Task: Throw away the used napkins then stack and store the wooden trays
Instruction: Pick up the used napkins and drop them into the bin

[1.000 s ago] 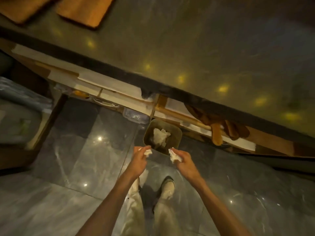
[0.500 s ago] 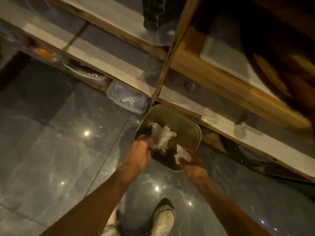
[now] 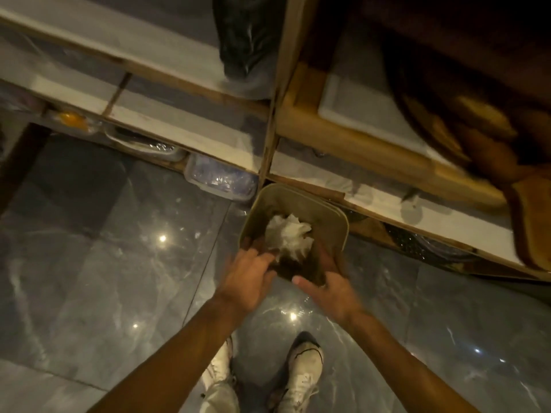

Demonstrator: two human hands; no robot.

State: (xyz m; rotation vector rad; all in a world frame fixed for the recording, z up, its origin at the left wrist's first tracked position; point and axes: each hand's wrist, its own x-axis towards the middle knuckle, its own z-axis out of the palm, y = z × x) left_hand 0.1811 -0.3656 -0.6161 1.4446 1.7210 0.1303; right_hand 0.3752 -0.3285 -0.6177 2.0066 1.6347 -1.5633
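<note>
1. A person stands on a glossy grey tiled floor (image 3: 89, 263) and looks straight down at both bare arms reaching towards one olive bin (image 3: 329, 225).
2. The bin stands on the floor, against the front of a low wooden shelf unit (image 3: 372, 150). Its open mouth faces up. Its far rim, the longer side in view, runs along the shelf front.
3. Inside the bin lies one crumpled mass of white napkins (image 3: 287, 236). Single napkins cannot be counted in it, and it points no clear way.
4. The left hand (image 3: 247, 278) hangs over the bin's near left rim, its fingers (image 3: 262, 257) loosely apart and holding nothing. Blur hides whether a fingertip touches the napkins.
5. The right hand (image 3: 331, 289) is at the near right rim, thumb stretched out, fingers straight and dipping into the bin, also holding nothing.
6. Two clear plastic containers (image 3: 220, 180) sit under the lowest shelf, left of the bin.
7. One black bag (image 3: 244, 40) stands on a shelf above.
8. Brown wooden pieces (image 3: 477, 129) lie on the right shelf, too blurred to count.
9. Two white shoes (image 3: 304, 374) show below the arms.
</note>
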